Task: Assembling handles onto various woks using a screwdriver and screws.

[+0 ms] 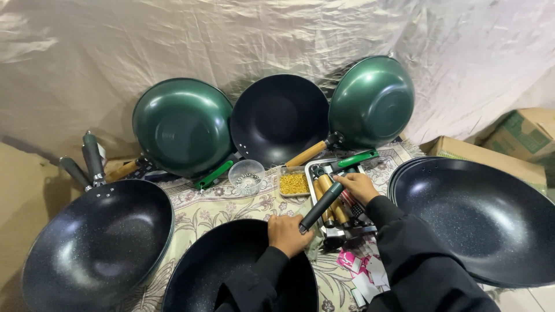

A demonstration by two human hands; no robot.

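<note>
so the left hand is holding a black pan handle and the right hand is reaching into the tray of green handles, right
Not quite. In the head view the left hand does hold the black pan handle, but the right hand reaches into a metal tray holding mostly wooden handles, not green ones.

Three woks (279, 117) lean at twelve o'clock; a tray (335, 199) of handles sits centre, one wok (98, 245) at eight, another (480, 219) at three, a bowl (247, 176) at eleven.
</note>
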